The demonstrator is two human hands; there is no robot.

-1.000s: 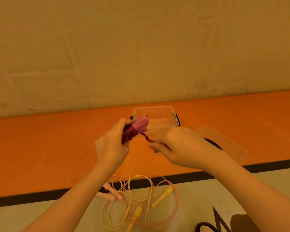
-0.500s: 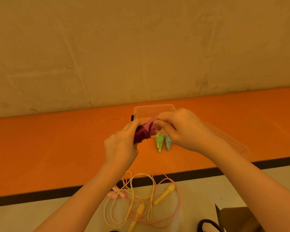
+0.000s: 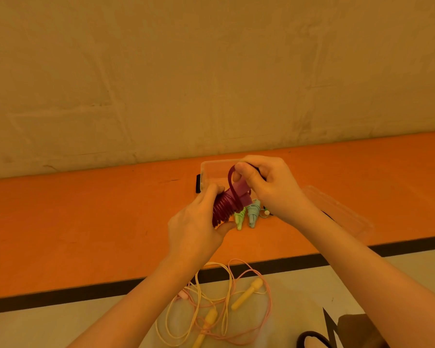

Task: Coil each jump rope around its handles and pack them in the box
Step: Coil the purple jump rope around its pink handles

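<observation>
My left hand [image 3: 199,227] grips a pink-handled jump rope [image 3: 226,207] whose dark red cord is coiled round the paired handles. My right hand [image 3: 269,187] pinches the free end of that cord, which arches up as a loop over the handle tops. Behind my hands stands a clear plastic box [image 3: 206,169] on the orange floor, mostly hidden. A coiled green rope [image 3: 239,217] and a coiled light blue rope [image 3: 253,215] lie on the floor just under my right hand.
A loose yellow rope [image 3: 246,293] and a loose pink rope [image 3: 268,297] lie tangled on the pale floor near me. The box's clear lid [image 3: 342,214] lies to the right. A black line [image 3: 60,297] divides orange from pale floor. A dark shoe [image 3: 312,341] shows bottom right.
My right hand has swung from low right of the bundle up over its handle tops, carrying the cord end into a loop. The left hand keeps its hold on the bundle.
</observation>
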